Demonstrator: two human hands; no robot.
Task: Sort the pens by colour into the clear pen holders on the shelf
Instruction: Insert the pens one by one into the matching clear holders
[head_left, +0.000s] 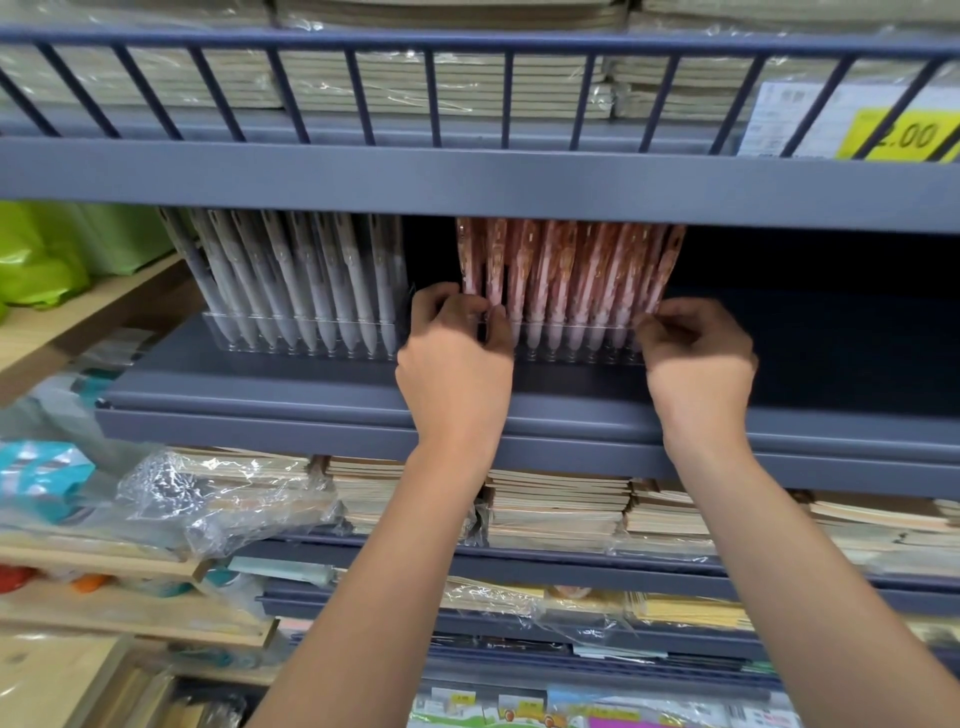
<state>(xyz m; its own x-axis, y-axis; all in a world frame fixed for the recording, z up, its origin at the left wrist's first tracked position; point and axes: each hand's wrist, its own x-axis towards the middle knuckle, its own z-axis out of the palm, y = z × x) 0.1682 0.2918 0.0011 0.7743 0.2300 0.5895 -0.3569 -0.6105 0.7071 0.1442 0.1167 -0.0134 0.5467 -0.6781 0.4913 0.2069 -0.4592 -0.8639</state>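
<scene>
Bright; motion-blurred; edges bowed.

The upper shelf (363, 179) hides the tops of the pink pens (566, 275) from me. The left hand (457, 358) and right hand (698, 364) cover both ends of the clear holder (571, 340).

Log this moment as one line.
left hand: grips pink pen holder left end | right hand: grips right end | grey pen holder: untouched
</scene>
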